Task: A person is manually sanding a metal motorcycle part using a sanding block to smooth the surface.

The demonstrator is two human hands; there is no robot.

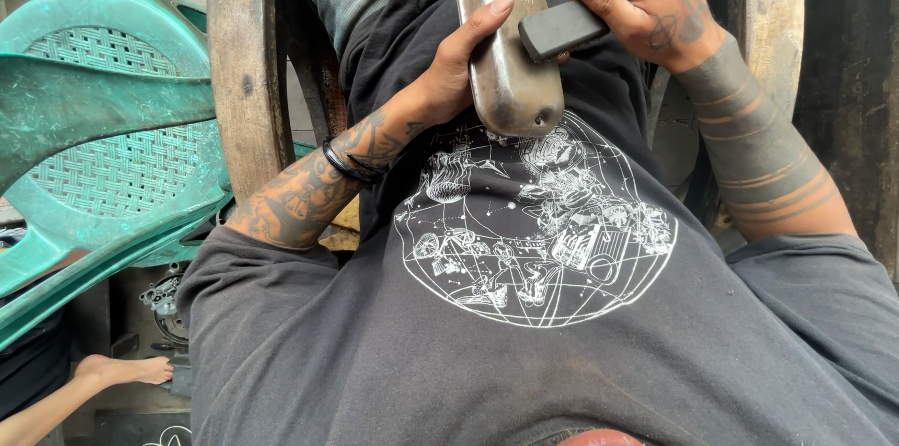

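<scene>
I look straight down my own chest. My left hand [456,67] grips a long, rounded, dull bronze-grey metal cover [506,62] from its left side, with the thumb laid along the edge. The cover rests against my dark printed shirt and has small holes near its top. My right hand [646,1] is closed on a dark rectangular block [560,30], whose free end presses against the right side of the cover.
A green plastic chair [94,128] lies tipped at the left. A curved wooden frame [245,62] stands beside my left arm, with more of the wooden frame [773,15] at the right. Another person's bare foot [126,371] and metal engine parts [164,301] are at the lower left.
</scene>
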